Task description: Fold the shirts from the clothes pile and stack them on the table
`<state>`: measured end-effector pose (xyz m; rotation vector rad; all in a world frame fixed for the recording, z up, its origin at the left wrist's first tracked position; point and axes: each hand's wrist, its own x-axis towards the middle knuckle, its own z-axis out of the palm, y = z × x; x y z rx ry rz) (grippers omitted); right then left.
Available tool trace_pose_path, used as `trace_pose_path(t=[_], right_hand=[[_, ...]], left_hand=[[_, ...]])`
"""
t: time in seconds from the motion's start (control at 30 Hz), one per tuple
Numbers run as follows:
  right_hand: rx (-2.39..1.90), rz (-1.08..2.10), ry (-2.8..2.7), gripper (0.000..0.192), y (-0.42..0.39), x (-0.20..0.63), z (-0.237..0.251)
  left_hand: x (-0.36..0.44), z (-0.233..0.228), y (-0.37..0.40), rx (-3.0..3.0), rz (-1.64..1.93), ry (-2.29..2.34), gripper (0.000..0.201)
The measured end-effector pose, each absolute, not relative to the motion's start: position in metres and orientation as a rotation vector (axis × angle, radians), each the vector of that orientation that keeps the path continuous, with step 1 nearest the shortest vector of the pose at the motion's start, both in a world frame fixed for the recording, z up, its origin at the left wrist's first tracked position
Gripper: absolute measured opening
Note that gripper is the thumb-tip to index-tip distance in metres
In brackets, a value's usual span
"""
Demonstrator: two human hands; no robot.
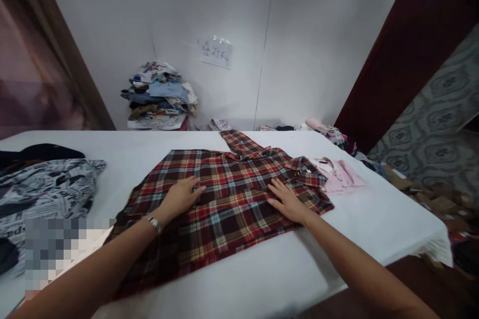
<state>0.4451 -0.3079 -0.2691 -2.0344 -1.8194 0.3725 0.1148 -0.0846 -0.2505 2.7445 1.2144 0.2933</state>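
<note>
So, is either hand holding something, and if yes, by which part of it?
Nothing appears held: the left hand and right hand rest on the plaid shirt, the right one nearer its collar.

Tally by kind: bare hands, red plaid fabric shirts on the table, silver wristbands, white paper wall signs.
Bare left hand and bare right hand: 2
Red plaid fabric shirt: 1
Silver wristband: 1
White paper wall sign: 1
Total: 5

shirt [232, 179] is plaid btw, dark brown crossed with red, yellow and pale blue, tablecloth [355, 224] plain white, garment on the right [344, 175] light pink, printed cloth [75, 187] black and white, wallpaper [443, 89] grey swirls
</note>
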Motion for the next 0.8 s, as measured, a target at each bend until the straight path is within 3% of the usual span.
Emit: trace_pose_path(t=[0.13,0.27,0.53,0.8], right_hand=[[-2.03,0.078,-1.728,0.043,-0.253,0.48,-0.262],[-2.278,-0.027,-1.687,0.041,-0.185,0.506,-0.239],[-2.586,0.009,-1.581,0.049,-0.078,0.502,-0.23],[-2.659,0.229,-1.727,0.031,-0.085,0.512,-0.237]], left_hand=[[0.133,-0.245,-0.026,2.734,0.225,1.422,0.047],[0.15,-0.254,0.004,2.741,0.145,1.501,0.047],[0.151,-0.275,0.015,2.791,0.048,1.508,0.052],[0.164,-0.251,0.038,2.776,0.017,1.502,0.047]])
